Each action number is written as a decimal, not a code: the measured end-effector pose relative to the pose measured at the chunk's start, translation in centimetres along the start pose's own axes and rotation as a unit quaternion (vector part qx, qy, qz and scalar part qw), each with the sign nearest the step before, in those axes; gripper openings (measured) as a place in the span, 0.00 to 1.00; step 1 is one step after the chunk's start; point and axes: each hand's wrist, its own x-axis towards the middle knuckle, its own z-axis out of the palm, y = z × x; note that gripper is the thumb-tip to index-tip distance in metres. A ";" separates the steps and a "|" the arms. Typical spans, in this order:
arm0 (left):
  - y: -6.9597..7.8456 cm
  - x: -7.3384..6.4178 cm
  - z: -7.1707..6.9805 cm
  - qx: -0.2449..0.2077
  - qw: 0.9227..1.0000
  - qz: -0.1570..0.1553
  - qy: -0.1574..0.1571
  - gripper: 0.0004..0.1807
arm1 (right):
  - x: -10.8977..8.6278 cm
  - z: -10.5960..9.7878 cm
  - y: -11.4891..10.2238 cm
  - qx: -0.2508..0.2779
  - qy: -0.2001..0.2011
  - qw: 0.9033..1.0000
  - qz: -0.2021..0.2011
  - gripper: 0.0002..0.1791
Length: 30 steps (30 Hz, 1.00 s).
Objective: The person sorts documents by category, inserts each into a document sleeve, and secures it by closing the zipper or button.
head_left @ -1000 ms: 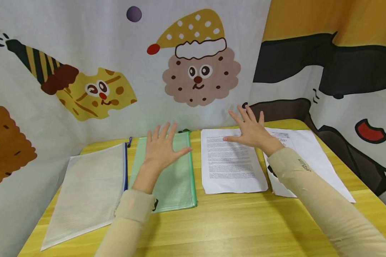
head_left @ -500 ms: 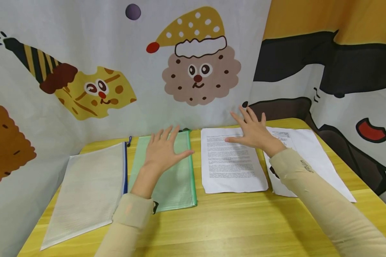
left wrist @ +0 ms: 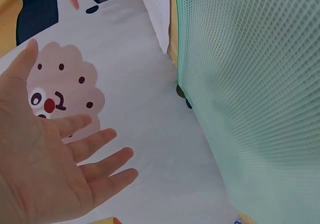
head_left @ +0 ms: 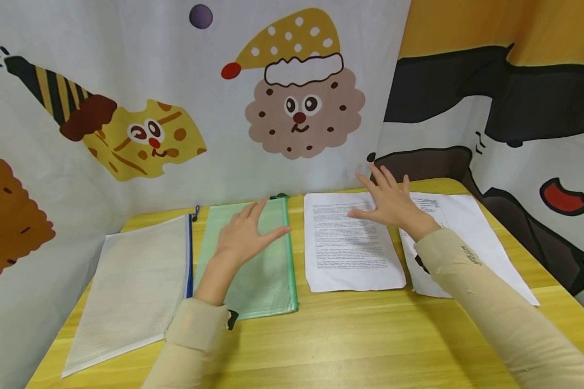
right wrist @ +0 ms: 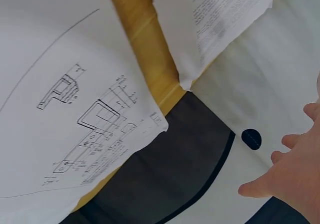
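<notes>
White cartoon-printed fabric (head_left: 224, 129) is backing yellow wood-grain desk (head_left: 340, 346); left hand (head_left: 242, 235), right hand (head_left: 394, 202) are hovering, fingers spread, empty; beige sleeve (head_left: 491, 310) is part-hiding white paper (head_left: 474, 235) near right edge.

From the person's place, a wide passage ran at 12 o'clock over the near tabletop (head_left: 350, 340), between left hand (head_left: 238, 235) and right hand (head_left: 389, 202), narrowing to a wooden lane between the green pouch (head_left: 265, 275) at 11 and the text sheet (head_left: 347, 248) at 1. A printed curtain (head_left: 224, 135) walled off the far edge. The right sleeve (head_left: 496, 308) barred part of the drawing sheet (head_left: 472, 232) at 2; a white pouch (head_left: 136, 286) lay flat at 10.
</notes>
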 end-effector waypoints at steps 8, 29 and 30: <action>-0.2 -0.3 0.4 -0.057 0.997 -0.026 -0.033 0.54 | -0.4 0.4 0.6 0.018 -0.008 1.000 0.005 0.58; -0.4 -1.0 1.9 -0.221 0.972 -0.017 -0.081 0.47 | -1.3 1.3 1.6 0.024 -0.015 1.000 0.010 0.57; -0.4 -1.0 2.0 -0.225 0.971 -0.018 -0.083 0.47 | -1.4 1.3 1.6 0.025 -0.015 1.000 0.010 0.57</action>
